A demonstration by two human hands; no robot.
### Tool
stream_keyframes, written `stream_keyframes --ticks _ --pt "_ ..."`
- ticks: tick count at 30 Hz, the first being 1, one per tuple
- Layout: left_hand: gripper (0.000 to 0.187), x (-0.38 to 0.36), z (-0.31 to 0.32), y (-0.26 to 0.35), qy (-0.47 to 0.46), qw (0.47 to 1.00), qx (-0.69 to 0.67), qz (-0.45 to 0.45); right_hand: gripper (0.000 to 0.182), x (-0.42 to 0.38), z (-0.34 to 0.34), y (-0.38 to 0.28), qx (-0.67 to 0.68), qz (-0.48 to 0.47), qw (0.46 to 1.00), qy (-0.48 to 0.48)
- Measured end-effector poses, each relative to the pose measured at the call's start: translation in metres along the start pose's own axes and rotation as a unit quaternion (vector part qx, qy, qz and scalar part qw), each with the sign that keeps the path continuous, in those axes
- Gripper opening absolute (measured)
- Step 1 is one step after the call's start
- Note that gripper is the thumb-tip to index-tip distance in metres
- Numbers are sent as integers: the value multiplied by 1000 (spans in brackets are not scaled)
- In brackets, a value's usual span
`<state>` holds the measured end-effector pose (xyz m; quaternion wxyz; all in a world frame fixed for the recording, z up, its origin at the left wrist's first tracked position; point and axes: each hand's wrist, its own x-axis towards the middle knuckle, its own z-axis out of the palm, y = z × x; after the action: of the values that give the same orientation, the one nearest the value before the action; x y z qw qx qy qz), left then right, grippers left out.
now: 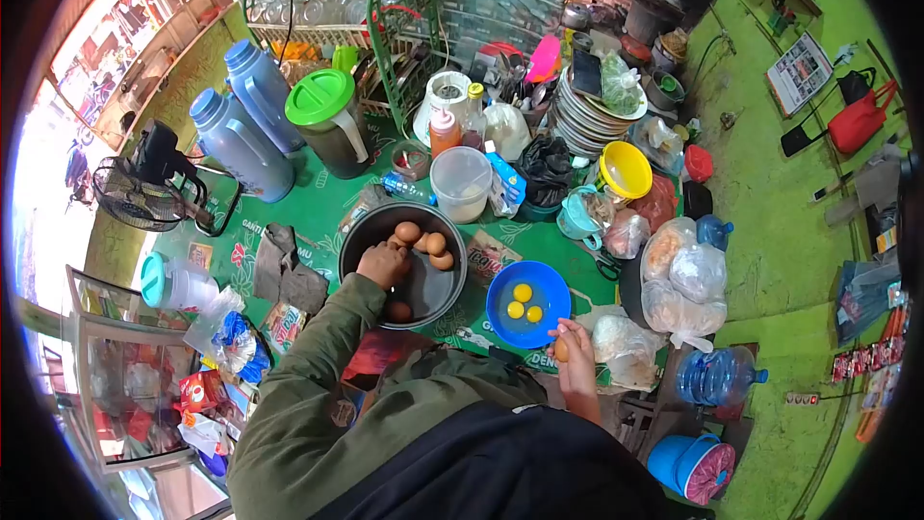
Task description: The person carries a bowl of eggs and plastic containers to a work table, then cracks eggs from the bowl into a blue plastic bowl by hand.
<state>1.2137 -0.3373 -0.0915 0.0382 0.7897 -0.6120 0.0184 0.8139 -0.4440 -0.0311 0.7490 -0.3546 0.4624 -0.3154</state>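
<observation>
My left hand (382, 268) reaches into a large dark pot (460, 279), fingers curled downward. Several brown eggs (408, 232) lie at the far side of the pot, close to my fingertips, and another egg (398, 311) sits near its front wall. I cannot tell what the left fingers hold, as the back of the hand hides it. My right hand (577, 358) is closed around a brown egg (561, 351) at the right front rim of a blue bowl (500, 313). Several whole yolks (523, 292) lie inside that bowl.
Behind the pot stand a clear plastic tub (460, 183) and a green-lidded pitcher (327, 130). Scissors (607, 266) and bagged food (683, 274) are right of the bowl. A grey cloth (289, 270) lies left of the pot on the green table cover (318, 212).
</observation>
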Motion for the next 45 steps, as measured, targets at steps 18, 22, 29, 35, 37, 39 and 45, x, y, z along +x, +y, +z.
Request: stream_keyframes --ticks 18,22,29,35,37,39,45 --pt "40 -27 37 -11 -185 972 141 -12 25 12 3 -17 20 13 1000 4" --pt "44 -29 14 0 -240 965 25 -102 38 15 -9 -10 172 48 983 -53" --pt "45 -32 6 -4 -243 959 -89 -115 35 21 -15 0 198 10 976 -96" --pt "50 -14 -98 16 -241 951 -116 -155 35 19 -4 -5 152 10 985 -76" --pt "44 -4 -139 21 -257 891 -357 -115 35 13 2 -10 86 -6 994 -62" --pt "50 3 -139 29 -258 751 -606 -34 36 11 6 -9 69 -14 995 -64" --pt "50 28 -134 122 -306 468 -829 -20 44 6 21 -18 79 -35 993 -79"
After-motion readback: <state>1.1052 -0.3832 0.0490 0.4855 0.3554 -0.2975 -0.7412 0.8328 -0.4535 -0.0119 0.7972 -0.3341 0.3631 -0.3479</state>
